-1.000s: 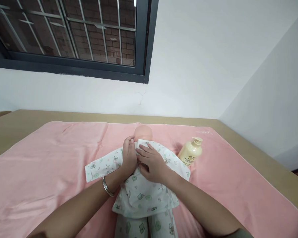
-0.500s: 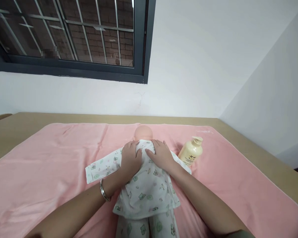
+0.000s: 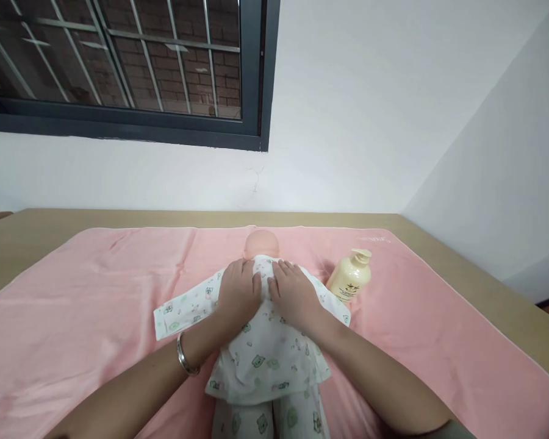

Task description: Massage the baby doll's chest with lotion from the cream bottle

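Observation:
A baby doll (image 3: 261,242) lies on a pink blanket (image 3: 110,286), its head toward the wall. It wears a white printed top (image 3: 268,360) and matching trousers (image 3: 297,417); the sleeves spread out to both sides. My left hand (image 3: 238,289) rests flat on the left side of the doll's upper body, near the shoulder, fingers stretched out. On the right side of the upper body lies my right hand (image 3: 295,292), also flat with its fingers extended. Both palms are hidden against the cloth. A silver bangle (image 3: 185,355) circles my left wrist.
A cream pump bottle (image 3: 350,275) stands on the blanket beside the doll's right-hand sleeve. The blanket covers a wooden table (image 3: 457,259) that meets a white wall (image 3: 338,122). A dark-framed barred window (image 3: 165,61) is at upper left.
My right hand has shifted slightly inward and toward me on the top, its thumb now closer to the other fingers. My left hand stays on the top. The camera view has moved a little.

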`<state>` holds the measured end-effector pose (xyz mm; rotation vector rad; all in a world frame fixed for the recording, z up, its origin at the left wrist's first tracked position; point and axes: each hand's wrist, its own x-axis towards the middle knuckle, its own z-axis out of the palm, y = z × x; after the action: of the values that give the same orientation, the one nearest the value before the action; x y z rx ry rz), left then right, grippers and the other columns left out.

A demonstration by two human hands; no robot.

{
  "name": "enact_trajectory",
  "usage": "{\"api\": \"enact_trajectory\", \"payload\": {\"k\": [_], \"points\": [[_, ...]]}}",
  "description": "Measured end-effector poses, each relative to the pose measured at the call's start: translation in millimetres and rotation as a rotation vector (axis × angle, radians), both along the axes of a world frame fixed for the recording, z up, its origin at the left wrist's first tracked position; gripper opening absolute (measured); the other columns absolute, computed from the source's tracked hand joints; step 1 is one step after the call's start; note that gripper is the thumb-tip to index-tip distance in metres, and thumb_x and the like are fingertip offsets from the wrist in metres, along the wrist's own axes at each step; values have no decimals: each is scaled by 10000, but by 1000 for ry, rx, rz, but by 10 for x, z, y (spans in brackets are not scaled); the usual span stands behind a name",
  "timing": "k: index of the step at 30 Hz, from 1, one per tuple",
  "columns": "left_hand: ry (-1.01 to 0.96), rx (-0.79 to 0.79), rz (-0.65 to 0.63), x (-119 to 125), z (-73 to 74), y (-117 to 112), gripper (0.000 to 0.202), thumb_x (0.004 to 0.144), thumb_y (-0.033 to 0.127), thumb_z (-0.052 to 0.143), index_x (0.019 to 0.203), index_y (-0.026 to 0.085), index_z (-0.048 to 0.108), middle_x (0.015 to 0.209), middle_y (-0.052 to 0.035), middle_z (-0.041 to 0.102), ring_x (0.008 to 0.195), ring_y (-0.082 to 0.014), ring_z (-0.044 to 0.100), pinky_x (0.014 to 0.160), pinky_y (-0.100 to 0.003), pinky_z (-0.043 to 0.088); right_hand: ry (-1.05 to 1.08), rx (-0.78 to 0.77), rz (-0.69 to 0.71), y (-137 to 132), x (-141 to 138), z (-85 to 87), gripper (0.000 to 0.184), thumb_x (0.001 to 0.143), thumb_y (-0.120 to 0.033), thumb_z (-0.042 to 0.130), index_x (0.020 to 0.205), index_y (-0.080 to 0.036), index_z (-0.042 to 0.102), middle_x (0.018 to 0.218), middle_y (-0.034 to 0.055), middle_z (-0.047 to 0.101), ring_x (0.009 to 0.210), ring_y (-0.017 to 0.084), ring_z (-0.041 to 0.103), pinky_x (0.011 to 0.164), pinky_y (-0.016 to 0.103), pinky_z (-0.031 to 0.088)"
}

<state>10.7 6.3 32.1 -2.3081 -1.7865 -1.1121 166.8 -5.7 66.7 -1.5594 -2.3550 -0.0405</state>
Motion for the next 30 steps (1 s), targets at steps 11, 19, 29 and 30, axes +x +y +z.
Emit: {"api": "enact_trajectory", "payload": {"k": [11,19,29,30], "points": [[64,-14,0,-2,51,16,225,923,264,404,985,175,600,891,-115,633,890,-284,589,820,-427,464,-30,65,7,-32,-35,-73,436,992,-248,351,1344,-43,506,1357,224,561,1296,309,492,1130,459,317],[121,65,12,31,43,-57,249,933,259,383,1003,167,603,913,-139,649,897,-297,594,804,-435,469,41,-73,57,252,94,15,413,1000,-373,398,1275,-98,539,1343,170,585,1278,284,501,1104,438,334],[-28,-16,12,-13,-106,71,276,909,293,416,1089,162,580,991,-119,663,986,-290,600,875,-443,477,21,17,-17,85,-17,-131,465,986,-269,363,1379,-49,476,1404,184,536,1334,287,447,1146,444,285],[-29,-11,9,-11,-108,68,281,910,290,416,1099,161,579,1001,-119,664,996,-290,599,883,-444,476,38,-1,-14,103,-9,-133,476,988,-273,357,1396,-50,461,1430,178,514,1351,283,429,1157,448,267]]}}
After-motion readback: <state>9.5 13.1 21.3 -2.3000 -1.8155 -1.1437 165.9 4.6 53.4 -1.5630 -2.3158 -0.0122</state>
